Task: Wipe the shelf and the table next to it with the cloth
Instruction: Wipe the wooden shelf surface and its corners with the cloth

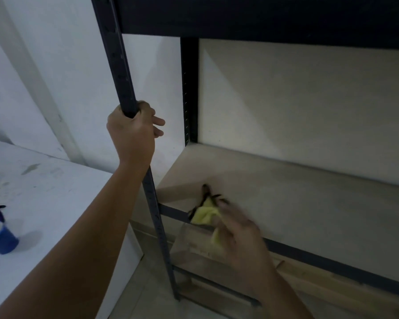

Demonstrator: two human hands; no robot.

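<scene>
The left hand [133, 132] is at the centre left of the frame, fingers wrapped around the dark front upright post [122, 72] of the shelf unit; the thumb side faces the camera and two fingertips project to the right of the post. The left forearm runs from the lower left corner up to this grip. The right hand [236, 229] is at the lower centre, motion-blurred, closed around a yellow cloth [204, 214]. The cloth is bunched; one part protrudes above and left of the fingers and a smaller part hangs below the palm. The cloth sits at the front left corner of the light-coloured shelf board [309, 203], over the dark front rail [332, 259] of that shelf; whether it presses on the board or the rail cannot be determined because of blur. The shelf board extends from the centre to the right edge of the frame, with a pale back panel [309, 100] above it and a dark upper shelf edge [263, 17] across the top of the frame. A second dark upright [189, 88] stands at the rear left corner of the shelf. A lower level of the unit is visible below the front rail, dim and indistinct. The white table [44, 192] occupies the lower left, just beside the shelf unit, with faint smudges on its surface. A blue cup [1, 238] lies tilted at the left edge of the frame on the table, well apart from both hands.
</scene>
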